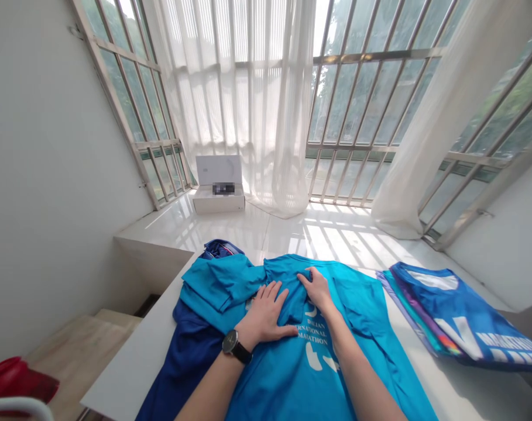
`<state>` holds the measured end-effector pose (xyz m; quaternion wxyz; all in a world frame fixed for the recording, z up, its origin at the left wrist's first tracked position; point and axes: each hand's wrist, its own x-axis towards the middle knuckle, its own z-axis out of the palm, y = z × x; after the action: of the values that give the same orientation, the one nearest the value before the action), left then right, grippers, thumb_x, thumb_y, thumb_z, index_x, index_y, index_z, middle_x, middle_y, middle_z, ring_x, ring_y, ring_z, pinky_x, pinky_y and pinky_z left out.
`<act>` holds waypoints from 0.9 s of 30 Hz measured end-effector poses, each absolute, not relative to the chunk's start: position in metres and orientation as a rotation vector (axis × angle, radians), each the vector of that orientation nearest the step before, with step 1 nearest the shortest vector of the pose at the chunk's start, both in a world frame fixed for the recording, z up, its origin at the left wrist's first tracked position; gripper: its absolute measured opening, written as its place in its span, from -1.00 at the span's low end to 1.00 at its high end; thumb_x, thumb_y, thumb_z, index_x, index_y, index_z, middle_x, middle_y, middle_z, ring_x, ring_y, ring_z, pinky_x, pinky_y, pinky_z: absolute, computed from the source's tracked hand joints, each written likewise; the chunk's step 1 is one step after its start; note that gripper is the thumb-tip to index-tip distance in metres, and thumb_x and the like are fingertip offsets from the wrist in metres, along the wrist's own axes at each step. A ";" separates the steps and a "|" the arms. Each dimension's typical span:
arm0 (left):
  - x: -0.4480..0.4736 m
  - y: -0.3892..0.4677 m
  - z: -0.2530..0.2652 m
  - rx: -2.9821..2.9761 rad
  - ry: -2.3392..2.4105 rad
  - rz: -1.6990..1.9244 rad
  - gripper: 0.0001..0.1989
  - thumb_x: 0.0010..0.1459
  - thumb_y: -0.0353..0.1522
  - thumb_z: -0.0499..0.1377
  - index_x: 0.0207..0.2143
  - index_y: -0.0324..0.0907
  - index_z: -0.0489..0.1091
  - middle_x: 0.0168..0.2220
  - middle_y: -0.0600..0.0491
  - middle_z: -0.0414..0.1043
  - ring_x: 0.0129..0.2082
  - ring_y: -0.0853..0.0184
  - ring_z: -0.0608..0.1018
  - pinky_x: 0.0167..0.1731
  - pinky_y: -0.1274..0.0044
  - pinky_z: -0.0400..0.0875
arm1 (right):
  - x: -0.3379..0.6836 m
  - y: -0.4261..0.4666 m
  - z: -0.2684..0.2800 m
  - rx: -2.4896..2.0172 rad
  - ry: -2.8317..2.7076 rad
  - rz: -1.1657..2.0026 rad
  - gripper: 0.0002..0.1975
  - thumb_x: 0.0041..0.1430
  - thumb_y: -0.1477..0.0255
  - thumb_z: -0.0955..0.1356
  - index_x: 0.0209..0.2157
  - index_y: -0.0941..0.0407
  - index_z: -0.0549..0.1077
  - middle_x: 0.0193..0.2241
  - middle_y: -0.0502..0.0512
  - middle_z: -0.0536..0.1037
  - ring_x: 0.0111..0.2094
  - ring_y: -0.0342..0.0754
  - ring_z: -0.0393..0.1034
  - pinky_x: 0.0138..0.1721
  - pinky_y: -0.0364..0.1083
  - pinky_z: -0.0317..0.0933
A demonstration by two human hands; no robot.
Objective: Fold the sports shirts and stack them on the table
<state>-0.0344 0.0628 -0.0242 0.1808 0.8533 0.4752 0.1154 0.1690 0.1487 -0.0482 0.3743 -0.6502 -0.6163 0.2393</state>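
A turquoise-blue T-shirt (pixel 278 383) with white marathon lettering lies spread on the white table, its left part folded inward over the print. My left hand (pixel 263 316), wearing a black-strapped watch (pixel 233 345), rests flat on the shirt with fingers apart. To its right, my right hand (pixel 317 289) pinches the edge of the folded-over fabric between thumb and fingers, below the collar. A turquoise bunched garment (pixel 219 283) lies left of the hands, over a dark navy one (pixel 184 342). The shirt's lower part runs out of view beneath my forearms.
Several folded shirts (pixel 450 313) are stacked at the right, a royal blue one on top. An opened white box (pixel 219 203) stands on the tiled ledge by the sheer curtain (pixel 266 117) and barred windows. Red cloth (pixel 17 377) lies at lower left, beyond the table edge.
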 end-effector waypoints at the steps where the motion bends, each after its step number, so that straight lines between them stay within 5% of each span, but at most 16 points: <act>1: -0.034 0.062 -0.025 2.403 1.352 0.318 -0.03 0.13 0.13 0.19 0.42 -0.17 0.02 0.45 -0.25 -0.13 0.43 -0.17 -0.04 0.32 -0.06 -0.08 | 0.169 0.149 -0.049 -1.662 -1.579 0.616 -0.78 0.10 0.21 0.35 -0.32 0.05 0.41 -0.45 0.05 0.54 -0.36 0.05 0.44 -0.27 -0.04 0.27; 6: -0.031 0.062 -0.027 2.390 1.422 0.266 -0.25 0.29 -0.11 0.09 0.42 -0.20 0.02 0.46 -0.21 -0.17 0.45 -0.07 -0.08 0.36 0.01 -0.11 | 0.172 0.151 -0.048 -1.633 -1.603 0.723 -0.72 0.13 0.16 0.34 -0.28 0.09 0.46 -0.54 -0.03 0.46 -0.49 -0.03 0.41 -0.42 -0.10 0.26; 12: -0.033 0.064 -0.034 2.407 1.421 0.310 -0.25 0.31 -0.08 0.08 0.43 -0.17 -0.01 0.47 -0.18 -0.18 0.44 -0.08 -0.07 0.36 0.01 -0.10 | 0.180 0.151 -0.041 -1.556 -1.685 0.998 -0.64 0.05 0.11 0.44 -0.53 0.07 0.33 -0.68 -0.16 0.32 -0.65 -0.14 0.33 -0.62 -0.18 0.14; 17: -0.036 0.063 -0.030 2.406 1.388 0.281 -0.23 0.32 -0.04 0.07 0.45 -0.13 -0.05 0.47 -0.17 -0.23 0.44 -0.10 -0.09 0.34 -0.03 -0.08 | 0.185 0.153 -0.042 -1.514 -1.697 1.153 -0.68 0.07 0.21 0.44 -0.53 0.07 0.30 -0.72 -0.16 0.33 -0.69 -0.15 0.32 -0.68 -0.19 0.11; 27: -0.041 0.057 -0.032 2.400 1.397 0.279 -0.15 0.21 -0.34 0.12 0.47 0.04 -0.20 0.48 0.06 -0.39 0.45 -0.06 -0.15 0.36 0.00 -0.09 | 0.182 0.159 -0.054 -1.578 -1.609 1.009 -0.74 0.14 0.23 0.39 -0.50 0.06 0.35 -0.54 -0.06 0.41 -0.63 -0.13 0.36 -0.63 -0.14 0.22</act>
<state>-0.0415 0.0573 -0.0317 0.1743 0.8468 0.4928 0.0984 0.1819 0.1589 -0.0541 0.3300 -0.6034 -0.6150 0.3857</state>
